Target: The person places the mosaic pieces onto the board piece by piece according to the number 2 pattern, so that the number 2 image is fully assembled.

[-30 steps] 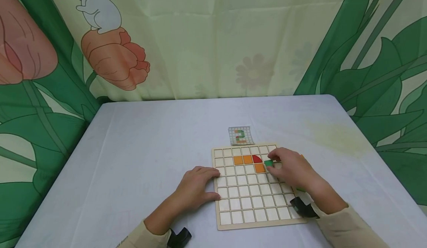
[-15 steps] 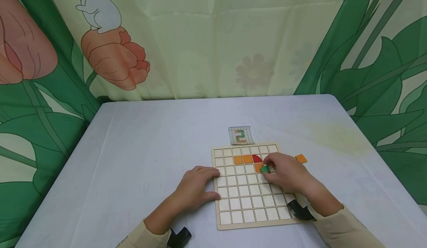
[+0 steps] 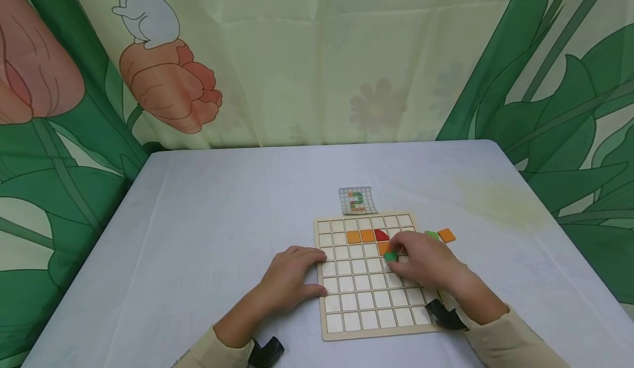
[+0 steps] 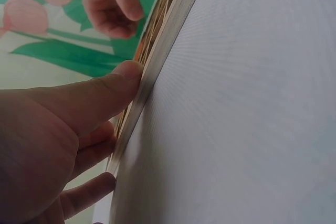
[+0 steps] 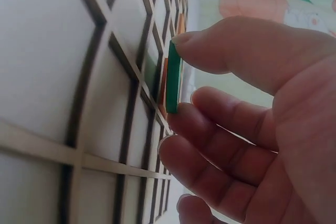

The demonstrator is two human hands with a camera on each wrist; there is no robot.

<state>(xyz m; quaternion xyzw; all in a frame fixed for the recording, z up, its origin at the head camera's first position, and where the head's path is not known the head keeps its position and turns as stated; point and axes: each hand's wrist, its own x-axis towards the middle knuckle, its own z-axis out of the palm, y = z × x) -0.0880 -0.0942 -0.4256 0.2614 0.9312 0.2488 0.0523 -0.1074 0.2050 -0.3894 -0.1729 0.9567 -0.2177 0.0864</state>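
My right hand [image 3: 427,258] pinches a green tile [image 5: 172,77] between thumb and fingertip, close over the wooden grid board [image 3: 365,335]. In the head view the green tile overlaps the cells just below an orange tile [image 3: 383,248]. Above that, a row holds two more orange tiles [image 3: 360,237] and a red rounded tile [image 3: 381,235]. My left hand [image 3: 292,277] rests at the board's left edge, its thumb and fingers spread and touching the rim. The left wrist view shows the left fingertips [image 4: 127,70] against the board's side.
Behind the board lies a small printed card [image 3: 358,201] with a coloured grid pattern. Right of the board, a loose orange tile [image 3: 447,235] and a light green tile [image 3: 432,235] lie on the white tablecloth [image 3: 223,219]. A printed curtain [image 3: 297,65] hangs behind the table.
My right hand has brought the green tile left and toward me, from right of the red tile to below the lower orange one. The left hand stays put.
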